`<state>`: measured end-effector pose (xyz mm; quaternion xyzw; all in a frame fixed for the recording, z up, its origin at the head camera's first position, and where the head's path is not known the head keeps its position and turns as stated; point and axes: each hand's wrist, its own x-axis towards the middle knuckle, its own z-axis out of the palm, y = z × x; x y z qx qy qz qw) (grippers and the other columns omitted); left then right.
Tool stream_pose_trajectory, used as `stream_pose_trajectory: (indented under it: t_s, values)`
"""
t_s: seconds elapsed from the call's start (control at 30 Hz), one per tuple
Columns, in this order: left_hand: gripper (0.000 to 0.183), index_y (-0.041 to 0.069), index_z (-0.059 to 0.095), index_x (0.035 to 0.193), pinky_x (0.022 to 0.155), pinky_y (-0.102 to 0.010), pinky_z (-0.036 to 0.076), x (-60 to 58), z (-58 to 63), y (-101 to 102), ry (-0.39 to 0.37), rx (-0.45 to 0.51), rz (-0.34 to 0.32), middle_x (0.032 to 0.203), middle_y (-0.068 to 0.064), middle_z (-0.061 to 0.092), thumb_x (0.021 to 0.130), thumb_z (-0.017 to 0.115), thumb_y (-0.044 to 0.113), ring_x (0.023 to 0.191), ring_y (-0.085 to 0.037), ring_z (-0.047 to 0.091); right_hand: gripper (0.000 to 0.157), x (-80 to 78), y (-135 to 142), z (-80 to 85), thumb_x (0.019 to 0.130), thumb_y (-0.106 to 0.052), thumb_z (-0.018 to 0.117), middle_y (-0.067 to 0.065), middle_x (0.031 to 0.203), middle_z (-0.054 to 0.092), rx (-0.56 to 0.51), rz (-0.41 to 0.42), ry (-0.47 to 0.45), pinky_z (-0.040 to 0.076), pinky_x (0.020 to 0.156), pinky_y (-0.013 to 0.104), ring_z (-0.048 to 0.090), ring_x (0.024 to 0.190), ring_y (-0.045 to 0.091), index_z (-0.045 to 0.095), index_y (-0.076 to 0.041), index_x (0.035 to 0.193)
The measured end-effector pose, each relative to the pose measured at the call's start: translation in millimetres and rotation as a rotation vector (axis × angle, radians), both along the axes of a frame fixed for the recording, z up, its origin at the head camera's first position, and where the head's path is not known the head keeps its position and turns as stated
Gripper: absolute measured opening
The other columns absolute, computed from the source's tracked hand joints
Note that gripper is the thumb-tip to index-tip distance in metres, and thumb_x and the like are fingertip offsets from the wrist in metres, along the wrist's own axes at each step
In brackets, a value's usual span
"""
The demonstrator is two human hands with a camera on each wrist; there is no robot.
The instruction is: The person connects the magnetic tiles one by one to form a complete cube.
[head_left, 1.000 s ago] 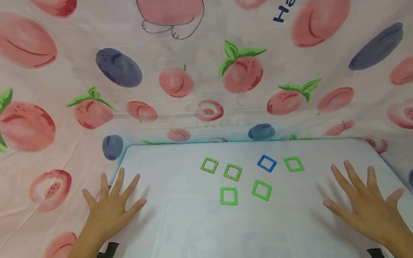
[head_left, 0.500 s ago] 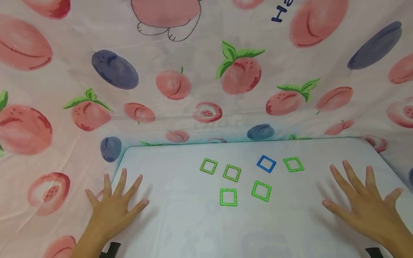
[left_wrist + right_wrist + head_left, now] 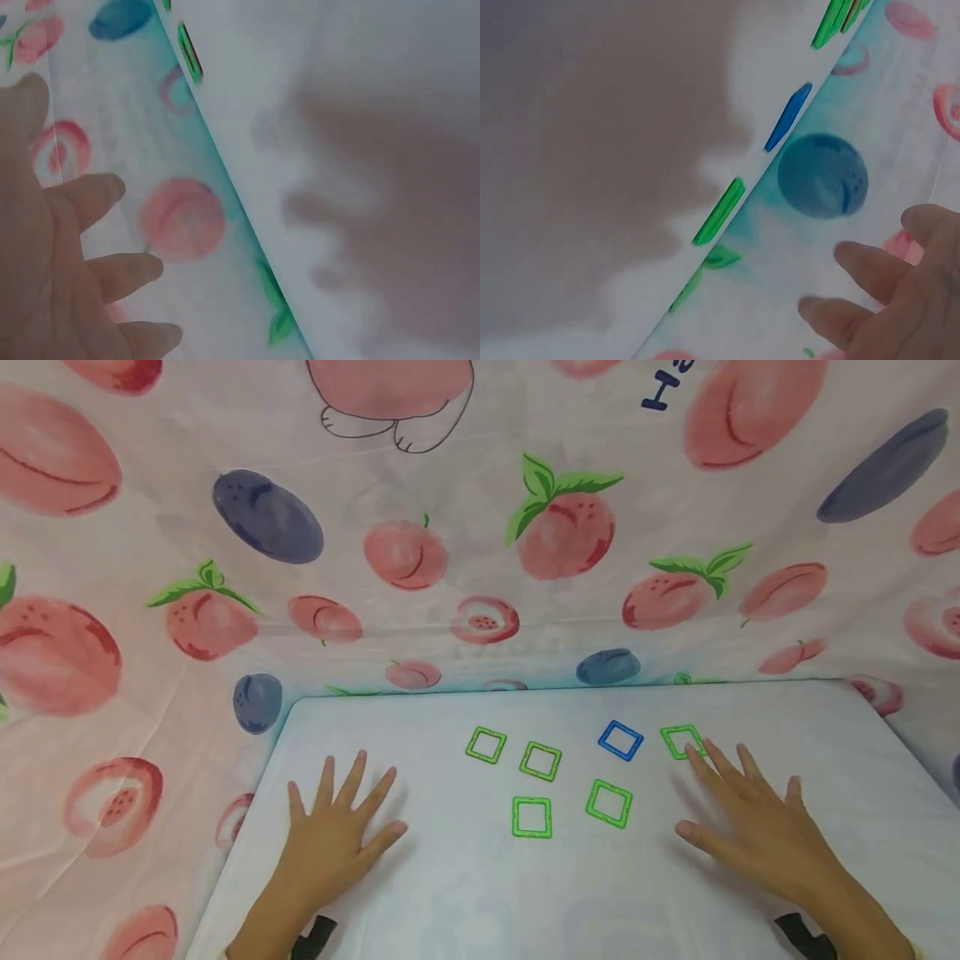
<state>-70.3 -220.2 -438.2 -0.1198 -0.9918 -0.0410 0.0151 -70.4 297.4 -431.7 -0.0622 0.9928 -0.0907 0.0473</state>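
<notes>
Square plastic frame tiles lie flat on the white table (image 3: 465,885). A blue tile (image 3: 606,732) is at the back, beside a green tile (image 3: 678,727) on its right. Two yellow-green tiles (image 3: 472,741) lie further left. Nearer the front are a left green tile (image 3: 515,817) and a right green tile (image 3: 591,796). My left hand (image 3: 327,843) hovers palm down over the table's left part, fingers spread, holding nothing. Fingers spread too, my right hand (image 3: 757,827) hovers at the right; its fingertips overlap the rightmost green tile's edge in the head view. It also holds nothing.
A fruit-printed cloth (image 3: 337,485) hangs behind the table and down its left side. The table's back edge meets it just behind the tiles. Black straps (image 3: 313,937) are on both wrists.
Both hands have moved inward from the table's sides, the left to the right and the right to the left. The tiles have stayed where they were.
</notes>
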Motion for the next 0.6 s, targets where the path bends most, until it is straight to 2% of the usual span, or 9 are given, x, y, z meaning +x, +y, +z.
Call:
stream_pose_trajectory:
  t_s: [0.13,0.2,0.27,0.33,0.43,0.5,0.6]
  values:
    - [0.066,0.031,0.045,0.155,0.112,-0.069,0.031,-5.7,-2.7,34.9,0.01,0.04,-0.078,0.157,-0.008,0.048,0.1,0.045,0.068,0.146,-0.038,0.042,0.097,-7.2,-17.6,4.1,0.091,-0.076,0.054,0.019,0.16,0.04,-0.061,0.019,-0.03,0.025,0.108,0.078,0.037,0.145,0.049,0.01,-0.032,0.165]
    - [0.063,0.027,0.049,0.153,0.104,-0.058,0.046,-8.8,-4.4,52.8,-0.006,0.085,-0.118,0.145,-0.007,0.059,0.102,0.045,0.064,0.132,-0.032,0.057,0.092,-11.5,-25.9,4.3,0.093,-0.074,0.053,0.018,0.155,0.048,-0.094,0.027,-0.038,0.035,0.105,0.073,0.046,0.139,0.049,0.015,-0.03,0.165]
    - [0.062,0.023,0.053,0.15,0.089,-0.045,0.054,-11.8,-7.0,70.1,-0.05,0.15,-0.147,0.131,-0.005,0.065,0.103,0.045,0.062,0.113,-0.023,0.064,0.087,-16.2,-33.2,2.9,0.095,-0.071,0.053,0.015,0.151,0.054,-0.138,0.034,-0.038,0.041,0.101,0.07,0.052,0.135,0.047,0.023,-0.028,0.164]
    - [0.061,0.019,0.056,0.148,0.074,-0.034,0.052,-14.9,-11.2,86.0,-0.113,0.229,-0.163,0.115,-0.003,0.066,0.104,0.045,0.06,0.093,-0.015,0.062,0.081,-21.6,-39.0,-0.3,0.096,-0.068,0.054,0.011,0.142,0.063,-0.177,0.047,-0.028,0.046,0.096,0.067,0.057,0.13,0.044,0.034,-0.022,0.161]
    - [0.059,0.011,0.061,0.143,0.063,-0.025,0.043,-19.2,-18.4,107.1,-0.22,0.341,-0.155,0.091,0.002,0.06,0.104,0.051,0.054,0.074,-0.009,0.051,0.072,-29.7,-47.3,-6.6,0.098,-0.065,0.055,0.007,0.124,0.073,-0.22,0.07,-0.013,0.052,0.089,0.061,0.066,0.118,0.036,0.052,-0.016,0.15]
    - [0.057,0.006,0.063,0.139,0.06,-0.023,0.039,-21.2,-23.7,118.7,-0.268,0.386,-0.149,0.081,0.004,0.055,0.102,0.058,0.049,0.068,-0.007,0.045,0.065,-35.3,-52.3,-9.8,0.098,-0.063,0.057,0.002,0.111,0.075,-0.235,0.08,-0.016,0.055,0.084,0.055,0.069,0.107,0.028,0.062,-0.013,0.14]
    - [0.055,0.001,0.066,0.134,0.056,-0.023,0.036,-22.3,-29.9,132.9,-0.285,0.397,-0.15,0.073,0.005,0.049,0.099,0.066,0.043,0.062,-0.007,0.041,0.054,-44.5,-58.6,-13.6,0.097,-0.059,0.061,-0.002,0.097,0.072,-0.261,0.101,-0.029,0.056,0.078,0.045,0.066,0.093,0.018,0.071,-0.012,0.123]
